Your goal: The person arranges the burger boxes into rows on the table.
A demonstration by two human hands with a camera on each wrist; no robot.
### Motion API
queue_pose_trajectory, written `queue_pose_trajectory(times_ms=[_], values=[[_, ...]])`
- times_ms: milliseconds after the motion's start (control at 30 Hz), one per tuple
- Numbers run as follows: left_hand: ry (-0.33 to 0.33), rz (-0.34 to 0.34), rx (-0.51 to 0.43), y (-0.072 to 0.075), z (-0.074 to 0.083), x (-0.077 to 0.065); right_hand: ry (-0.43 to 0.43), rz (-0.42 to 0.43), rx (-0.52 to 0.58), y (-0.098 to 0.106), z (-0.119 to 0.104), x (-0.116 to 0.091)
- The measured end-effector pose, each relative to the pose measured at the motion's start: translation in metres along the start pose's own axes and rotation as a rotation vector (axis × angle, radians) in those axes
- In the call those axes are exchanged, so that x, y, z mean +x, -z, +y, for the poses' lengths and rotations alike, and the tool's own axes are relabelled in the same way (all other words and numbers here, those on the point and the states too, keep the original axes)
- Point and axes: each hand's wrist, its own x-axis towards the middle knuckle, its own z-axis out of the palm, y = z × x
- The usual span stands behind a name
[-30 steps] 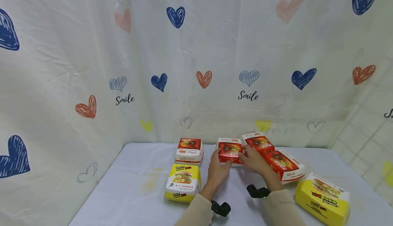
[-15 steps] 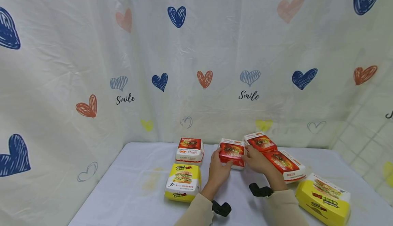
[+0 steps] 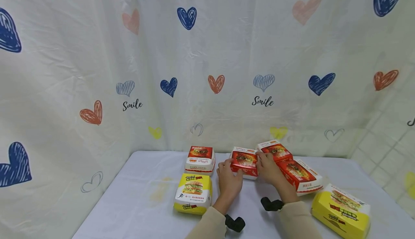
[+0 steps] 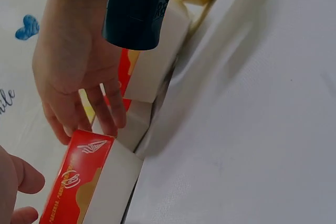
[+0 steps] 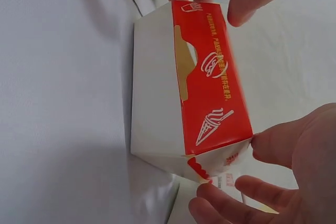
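Observation:
A red and white burger box (image 3: 244, 163) stands on the table between my two hands, its white front side and red flap showing in the right wrist view. At its left end is my left hand (image 3: 230, 181), fingers relaxed and spread, thumb standing off the box in the right wrist view. My right hand (image 3: 270, 168) is at the other end, fingers nearly straight and touching that end, thumb tip right at the near corner. Another red box (image 3: 275, 150) lies just behind my right hand, partly covered by it. Black cameras are strapped to both wrists.
At left a red and white box (image 3: 200, 158) stands behind a yellow burger box (image 3: 192, 193). To the right are a further red box (image 3: 299, 174) and a yellow box (image 3: 342, 210). A heart-printed curtain (image 3: 227, 58) hangs behind the white-covered table (image 3: 136, 195).
The middle red box shifted slightly right, then stayed put. My left hand has loosened from its left side, and my right hand has moved a little left and up at its right end.

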Motion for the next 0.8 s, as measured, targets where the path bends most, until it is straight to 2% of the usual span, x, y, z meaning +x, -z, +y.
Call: queue_pose_trajectory(times_ms=[433, 800], values=[[-0.034, -0.049, 0.045, -0.0021, -0.0025, -0.0019, 0.107, -0.034, 0.069, 0.002, 0.0013, -0.0049], [-0.06, -0.07, 0.054, -0.002, -0.0063, -0.0017, 0.072, -0.117, 0.113, -0.001, 0.0097, -0.001]])
